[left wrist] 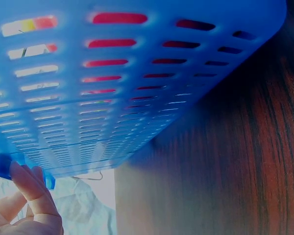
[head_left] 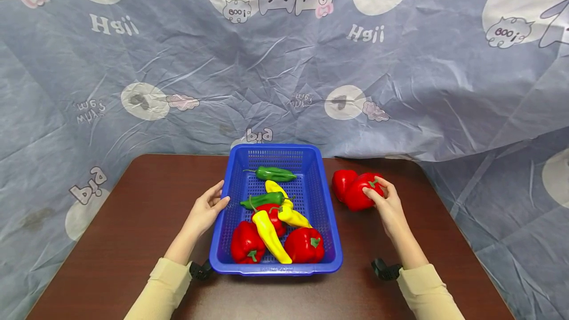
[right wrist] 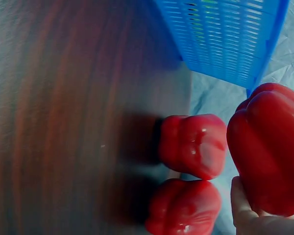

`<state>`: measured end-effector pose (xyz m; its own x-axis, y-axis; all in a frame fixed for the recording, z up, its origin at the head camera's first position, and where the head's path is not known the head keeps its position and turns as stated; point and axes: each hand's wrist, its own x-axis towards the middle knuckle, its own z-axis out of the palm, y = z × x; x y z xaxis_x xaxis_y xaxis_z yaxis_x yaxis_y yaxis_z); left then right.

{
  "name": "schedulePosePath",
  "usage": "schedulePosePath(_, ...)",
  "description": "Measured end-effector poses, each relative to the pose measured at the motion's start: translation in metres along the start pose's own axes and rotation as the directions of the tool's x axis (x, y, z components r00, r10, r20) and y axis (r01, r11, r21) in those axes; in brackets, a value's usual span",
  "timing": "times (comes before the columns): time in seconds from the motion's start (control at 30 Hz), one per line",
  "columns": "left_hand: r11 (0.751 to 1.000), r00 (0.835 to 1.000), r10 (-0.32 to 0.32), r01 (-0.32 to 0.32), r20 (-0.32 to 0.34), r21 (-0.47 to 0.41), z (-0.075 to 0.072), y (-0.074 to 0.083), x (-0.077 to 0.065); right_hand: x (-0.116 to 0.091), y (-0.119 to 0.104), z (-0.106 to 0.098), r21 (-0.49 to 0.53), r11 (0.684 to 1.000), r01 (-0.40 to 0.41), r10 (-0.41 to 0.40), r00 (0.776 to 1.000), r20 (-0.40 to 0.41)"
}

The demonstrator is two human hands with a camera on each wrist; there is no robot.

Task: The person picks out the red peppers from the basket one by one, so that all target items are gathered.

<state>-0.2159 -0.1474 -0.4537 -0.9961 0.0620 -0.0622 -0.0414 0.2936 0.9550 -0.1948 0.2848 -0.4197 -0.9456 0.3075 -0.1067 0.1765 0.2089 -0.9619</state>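
A blue perforated plastic basket [head_left: 275, 268] stands mid-table. My left hand [head_left: 206, 211] grips its left rim, thumb on top and fingers outside; the left wrist view shows those fingers [left wrist: 32, 193] at the rim. To the basket's right, my right hand [head_left: 389, 206] holds a red bell pepper [head_left: 359, 194] near its green stem. The right wrist view shows this pepper [right wrist: 269, 152] raised above two other red bell peppers on the table, one nearer the basket [right wrist: 193, 144] and one beside it [right wrist: 183, 208]. From the head, the held pepper partly hides these.
Inside the basket lie red bell peppers [head_left: 305, 247], long yellow peppers [head_left: 272, 238] and green peppers [head_left: 277, 174]. The dark brown wooden table [head_left: 146, 201] ends at a grey-blue printed cloth [head_left: 200, 73] hanging behind it. Each wrist wears a black camera [head_left: 386, 269].
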Motion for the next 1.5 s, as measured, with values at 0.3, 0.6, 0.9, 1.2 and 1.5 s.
schedulePosePath(0.3, 1.000, 1.000, 0.003, -0.003, 0.008, -0.020, 0.000, 0.000, 0.000, -0.004, 0.019, -0.002, -0.056, 0.998, -0.031, 0.035, 0.997, 0.070)
schedulePosePath(0.6, 1.000, 1.000, 0.000, 0.000, 0.009, -0.009, -0.001, 0.000, 0.001, -0.003, 0.031, -0.001, -0.136, 0.990, -0.047, 0.056, 0.996, 0.065)
schedulePosePath(0.9, 1.000, 1.000, -0.010, 0.010, 0.008, 0.009, -0.002, 0.002, 0.000, -0.005, 0.036, -0.004, -0.226, 0.973, -0.038, 0.068, 0.990, 0.124)
schedulePosePath(1.2, 1.000, 1.000, -0.005, 0.005, 0.005, 0.000, -0.001, -0.001, 0.001, 0.000, 0.047, -0.002, -0.189, 0.978, -0.083, 0.112, 0.982, 0.150)
schedulePosePath(1.5, 1.000, 1.000, -0.007, 0.007, 0.005, 0.006, -0.001, 0.000, 0.000, 0.004, 0.057, -0.002, -0.169, 0.978, -0.123, 0.148, 0.978, 0.148)
